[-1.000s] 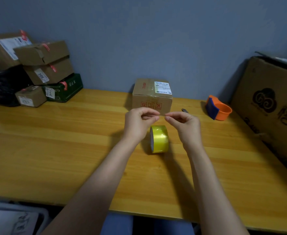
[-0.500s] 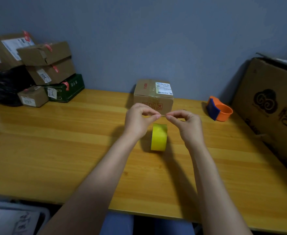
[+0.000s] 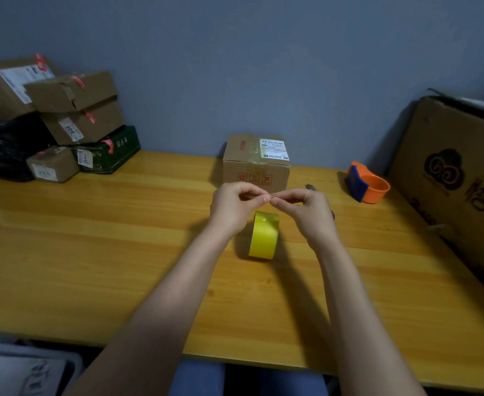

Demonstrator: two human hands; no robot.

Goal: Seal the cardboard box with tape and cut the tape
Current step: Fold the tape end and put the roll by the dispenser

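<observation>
A small brown cardboard box [image 3: 256, 164] with a white label stands at the back of the wooden table [image 3: 106, 252], against the wall. In front of it a yellow tape roll [image 3: 263, 238] stands on its edge. My left hand [image 3: 232, 207] and my right hand [image 3: 306, 210] hover just above the roll, fingertips almost meeting. Both pinch a thin strip between them, which looks like the tape's loose end. The strip is too small to see clearly.
An orange and blue tape cutter [image 3: 368, 185] lies to the right of the box, with a small dark object [image 3: 310, 186] between them. Several stacked parcels [image 3: 72, 110] fill the back left corner. A large carton [image 3: 458, 172] leans along the table's right side.
My fingertips have drawn closer together, from slightly apart to nearly touching. The roll turned from slightly angled to edge-on toward me. The view shifted slightly.
</observation>
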